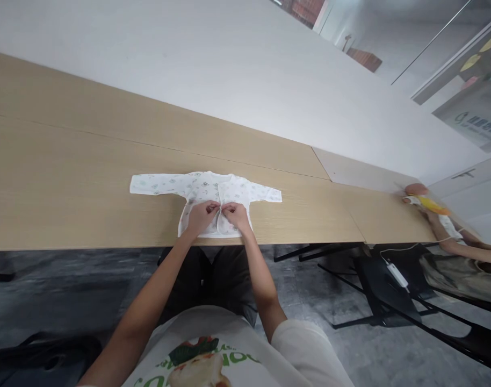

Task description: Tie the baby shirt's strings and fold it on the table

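A small white baby shirt (206, 186) with a faint print lies spread on the wooden table, both sleeves stretched out sideways. Its front opening runs down the middle. My left hand (202, 216) is closed in a pinch at one side of that opening. On the other side, my right hand (236, 214) pinches the opposite front edge, fingertips close to those of the left. Whatever small fastening lies between the fingertips is too small to make out. The hem rests near the table's front edge.
The long wooden table (88, 161) runs along a white wall (189, 59). At the far right another person's arms (450, 244) reach to a doll (428, 203) on the table. Black folding chairs (384, 290) stand below, one with a white power strip (397, 275).
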The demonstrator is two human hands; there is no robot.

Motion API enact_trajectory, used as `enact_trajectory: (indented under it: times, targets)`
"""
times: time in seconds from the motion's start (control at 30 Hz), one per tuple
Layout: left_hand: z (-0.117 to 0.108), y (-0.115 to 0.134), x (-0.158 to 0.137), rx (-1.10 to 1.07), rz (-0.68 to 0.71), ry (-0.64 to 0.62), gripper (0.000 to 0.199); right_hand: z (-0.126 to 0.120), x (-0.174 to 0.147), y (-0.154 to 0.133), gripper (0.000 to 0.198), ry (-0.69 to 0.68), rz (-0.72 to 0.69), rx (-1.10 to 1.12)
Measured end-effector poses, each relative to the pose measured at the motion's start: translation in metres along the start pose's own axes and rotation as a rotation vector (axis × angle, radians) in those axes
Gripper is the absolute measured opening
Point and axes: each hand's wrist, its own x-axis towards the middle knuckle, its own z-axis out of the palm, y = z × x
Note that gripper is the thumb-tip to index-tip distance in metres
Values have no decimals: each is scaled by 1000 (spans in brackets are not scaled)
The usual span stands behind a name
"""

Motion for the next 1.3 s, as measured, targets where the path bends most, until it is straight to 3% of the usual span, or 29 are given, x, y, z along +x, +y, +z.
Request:
enact_trajectory:
  times: [0.23, 0.47, 0.73, 0.93, 1.3]
  targets:
    - [-2, 3, 0, 53, -18, -12, 32, 8, 0, -4, 21, 21, 47, -22]
    - [-1, 3, 0, 223, -16, -56, 29, 10, 6, 0, 8, 76, 6, -110]
    - [8, -2, -2, 391, 102, 9, 24, 4, 14, 9, 16, -26, 25, 111]
    - [6, -7, 0, 307, 129, 14, 22, 1, 13, 12, 14, -97, 37, 232]
    - [3, -4, -1, 343, 136, -6, 33, 10, 8, 10, 16, 80, -65, -79]
